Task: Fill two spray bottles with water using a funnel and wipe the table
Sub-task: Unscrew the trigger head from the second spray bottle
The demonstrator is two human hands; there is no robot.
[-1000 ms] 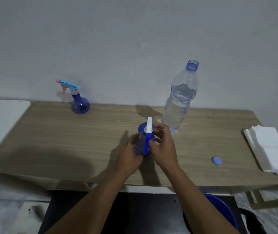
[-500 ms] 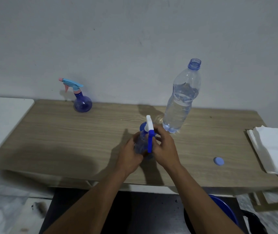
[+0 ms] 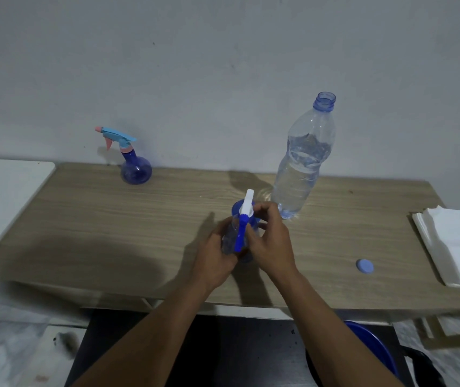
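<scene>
Currently left hand [image 3: 217, 252] grips the spray bottle [image 3: 233, 236] body on the table [image 3: 111, 219]; right hand [image 3: 269, 244] pinches its sprayer head [image 3: 247, 208] above.

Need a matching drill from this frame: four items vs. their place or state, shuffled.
1. clear plastic water bottle
2. small round blue bottle cap
3. white-headed blue spray bottle
4. pink-tipped blue spray bottle

A. back left
B. held by left hand and right hand
C. upright, uncapped
D. lying flat, front right

Pairs: 1-C, 2-D, 3-B, 4-A
</scene>
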